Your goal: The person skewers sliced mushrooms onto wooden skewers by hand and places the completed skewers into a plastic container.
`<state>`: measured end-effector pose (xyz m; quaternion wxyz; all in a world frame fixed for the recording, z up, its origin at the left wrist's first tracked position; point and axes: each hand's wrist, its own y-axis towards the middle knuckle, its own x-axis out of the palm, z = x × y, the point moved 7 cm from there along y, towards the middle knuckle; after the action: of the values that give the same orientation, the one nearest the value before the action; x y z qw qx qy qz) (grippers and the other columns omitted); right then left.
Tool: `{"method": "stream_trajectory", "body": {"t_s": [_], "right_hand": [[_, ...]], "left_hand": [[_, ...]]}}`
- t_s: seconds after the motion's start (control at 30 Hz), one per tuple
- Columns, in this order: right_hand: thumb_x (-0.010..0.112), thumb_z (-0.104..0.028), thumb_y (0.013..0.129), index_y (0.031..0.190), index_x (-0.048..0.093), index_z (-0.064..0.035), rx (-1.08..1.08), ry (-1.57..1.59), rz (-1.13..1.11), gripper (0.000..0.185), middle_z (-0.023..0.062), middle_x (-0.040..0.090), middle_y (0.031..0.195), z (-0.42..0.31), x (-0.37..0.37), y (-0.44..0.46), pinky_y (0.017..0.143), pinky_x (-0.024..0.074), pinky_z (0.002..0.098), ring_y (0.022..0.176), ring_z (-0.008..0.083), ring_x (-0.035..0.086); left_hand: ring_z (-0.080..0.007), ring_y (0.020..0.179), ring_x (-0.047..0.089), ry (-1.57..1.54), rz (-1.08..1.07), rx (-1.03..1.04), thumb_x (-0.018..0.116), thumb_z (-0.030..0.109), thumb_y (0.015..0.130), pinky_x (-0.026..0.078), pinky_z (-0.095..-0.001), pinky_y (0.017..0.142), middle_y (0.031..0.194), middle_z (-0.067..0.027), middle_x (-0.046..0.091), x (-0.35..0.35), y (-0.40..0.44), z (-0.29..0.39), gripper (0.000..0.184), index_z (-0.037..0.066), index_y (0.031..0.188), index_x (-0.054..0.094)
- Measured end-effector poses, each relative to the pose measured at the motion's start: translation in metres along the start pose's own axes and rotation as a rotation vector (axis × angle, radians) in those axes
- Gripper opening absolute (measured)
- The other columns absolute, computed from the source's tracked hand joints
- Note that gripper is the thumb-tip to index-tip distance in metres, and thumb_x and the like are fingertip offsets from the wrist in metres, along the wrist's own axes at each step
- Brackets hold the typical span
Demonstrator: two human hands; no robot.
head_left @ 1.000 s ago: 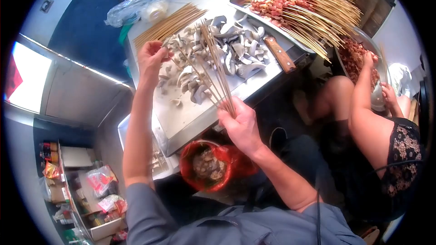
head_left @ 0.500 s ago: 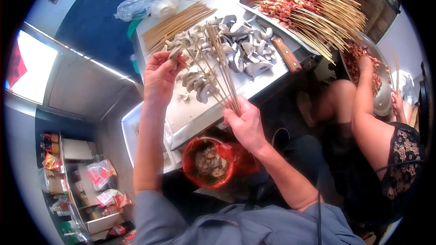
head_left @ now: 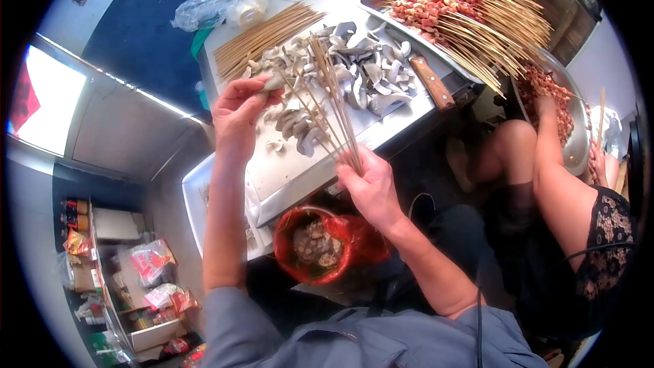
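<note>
My left hand [head_left: 238, 105] pinches a piece of grey oyster mushroom [head_left: 274, 82] between thumb and fingertips, right beside the tip of one skewer. Closed around the lower ends of a fanned bunch of wooden skewers [head_left: 338, 105] is my right hand [head_left: 370, 180]. One skewer leans apart from the bunch, toward the left hand, with mushroom pieces [head_left: 298, 126] around its middle; whether they are threaded on it I cannot tell. Behind the skewers a pile of torn oyster mushrooms [head_left: 368, 71] covers the white tabletop [head_left: 272, 180].
Loose skewers [head_left: 266, 37] lie at the back left. A metal tray [head_left: 371, 7] holds many meat skewers [head_left: 449, 3]; a wooden-handled knife [head_left: 432, 83] lies beside it. Below stands a red-lined bucket [head_left: 279, 245]. At right, a co-worker's hand [head_left: 545, 103] reaches into a meat bowl [head_left: 578, 143].
My left hand has turned, bringing the mushroom piece slightly right and up against the loose skewer's tip. My right hand stays nearly still. The co-worker's hand has moved slightly lower in the bowl.
</note>
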<state>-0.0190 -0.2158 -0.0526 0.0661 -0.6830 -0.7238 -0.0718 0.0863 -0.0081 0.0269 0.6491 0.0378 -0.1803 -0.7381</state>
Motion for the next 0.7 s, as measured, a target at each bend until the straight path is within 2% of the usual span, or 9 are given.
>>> {"method": "stream_trajectory", "body": {"t_s": [0.07,0.17,0.3,0.37,0.43,0.47,0.63,0.7], "right_hand": [[0.058,-0.006,0.090,0.089,0.057,0.0041,-0.004,-0.005,0.008,0.010,0.0069,0.059,0.067,0.001,0.000,0.000,0.058,0.0471,0.0297,0.061,0.0100,0.055],[0.058,-0.006,0.090,0.089,0.057,0.0038,-0.003,-0.016,0.006,0.010,0.0065,0.058,0.066,0.003,0.000,0.000,0.058,0.0471,0.0296,0.061,0.0099,0.055],[0.057,-0.007,0.090,0.089,0.057,0.0034,0.011,0.010,-0.001,0.010,0.0057,0.058,0.066,0.006,0.001,0.000,0.057,0.0468,0.0294,0.061,0.0097,0.055],[0.057,-0.007,0.090,0.088,0.057,0.0029,0.018,0.008,-0.021,0.010,0.0050,0.058,0.066,0.007,0.003,0.000,0.057,0.0464,0.0289,0.061,0.0094,0.055],[0.057,-0.007,0.090,0.088,0.057,0.0026,0.029,0.028,-0.025,0.010,0.0048,0.058,0.066,0.008,0.005,-0.001,0.057,0.0463,0.0289,0.061,0.0093,0.054],[0.057,-0.007,0.090,0.087,0.057,0.0023,0.039,0.049,-0.023,0.009,0.0045,0.058,0.066,0.008,0.005,-0.001,0.057,0.0462,0.0289,0.061,0.0093,0.054],[0.057,-0.007,0.090,0.086,0.056,0.0019,0.029,0.031,-0.017,0.010,0.0043,0.056,0.064,0.011,0.005,0.000,0.057,0.0460,0.0294,0.060,0.0097,0.054],[0.057,-0.008,0.090,0.085,0.056,0.0019,0.010,0.037,0.004,0.011,0.0044,0.056,0.063,0.011,0.005,0.000,0.057,0.0457,0.0299,0.059,0.0100,0.054]], "left_hand": [[-0.0302,0.100,0.068,-0.031,-0.017,-0.039,0.058,-0.003,0.090,0.057,-0.0388,0.088,0.113,-0.0186,0.066,0.000,-0.003,-0.003,0.015,-0.003,0.104,0.064],[-0.0302,0.098,0.069,-0.115,-0.004,-0.081,0.057,0.001,0.091,0.056,-0.0392,0.090,0.106,-0.0189,0.068,0.004,-0.014,-0.006,0.017,-0.004,0.105,0.064],[-0.0309,0.103,0.068,-0.153,0.058,-0.142,0.060,0.004,0.091,0.054,-0.0382,0.093,0.097,-0.0167,0.071,0.001,-0.024,-0.013,0.016,-0.003,0.104,0.066],[-0.0249,0.096,0.069,-0.130,0.064,-0.106,0.065,0.004,0.091,0.054,-0.0343,0.090,0.095,-0.0136,0.071,-0.005,-0.027,-0.019,0.014,-0.003,0.103,0.067],[-0.0169,0.087,0.067,-0.059,0.069,-0.192,0.068,0.005,0.090,0.054,-0.0297,0.082,0.093,-0.0092,0.070,-0.004,-0.033,-0.032,0.014,-0.002,0.102,0.068],[-0.0104,0.078,0.063,-0.066,0.114,-0.234,0.068,0.005,0.090,0.051,-0.0236,0.075,0.089,-0.0044,0.070,-0.004,-0.039,-0.040,0.012,0.002,0.101,0.068],[-0.0101,0.080,0.063,-0.091,0.126,-0.201,0.069,0.007,0.090,0.050,-0.0243,0.074,0.091,-0.0040,0.070,0.006,-0.043,-0.033,0.015,0.001,0.103,0.068],[-0.0101,0.081,0.063,0.156,0.194,-0.090,0.068,0.011,0.092,0.049,-0.0245,0.073,0.092,-0.0039,0.070,0.009,-0.043,-0.020,0.018,0.000,0.107,0.068]]}}
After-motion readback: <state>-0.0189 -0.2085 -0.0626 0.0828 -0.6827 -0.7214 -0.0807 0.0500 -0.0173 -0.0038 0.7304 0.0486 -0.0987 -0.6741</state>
